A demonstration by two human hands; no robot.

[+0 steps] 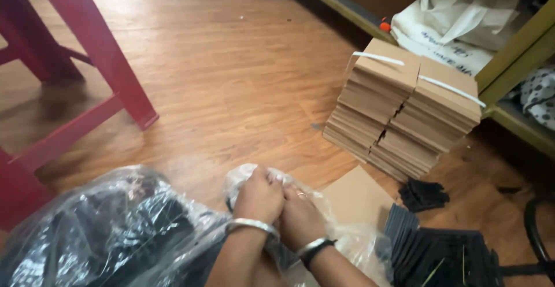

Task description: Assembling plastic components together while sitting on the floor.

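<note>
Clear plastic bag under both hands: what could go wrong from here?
1. Both hands, left hand and right hand, bunch the thin clear plastic bag; it may tear and spill its dark contents.
2. The strapped cardboard stack already leans and might slide.
3. Loose black pieces lie close by and could be scattered.

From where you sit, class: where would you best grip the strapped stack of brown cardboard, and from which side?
Probably at the two white straps across the top of the cardboard stack, reaching down from above. The straps bind loose flat sheets into two bundles, so lifting there should keep them together.
</note>
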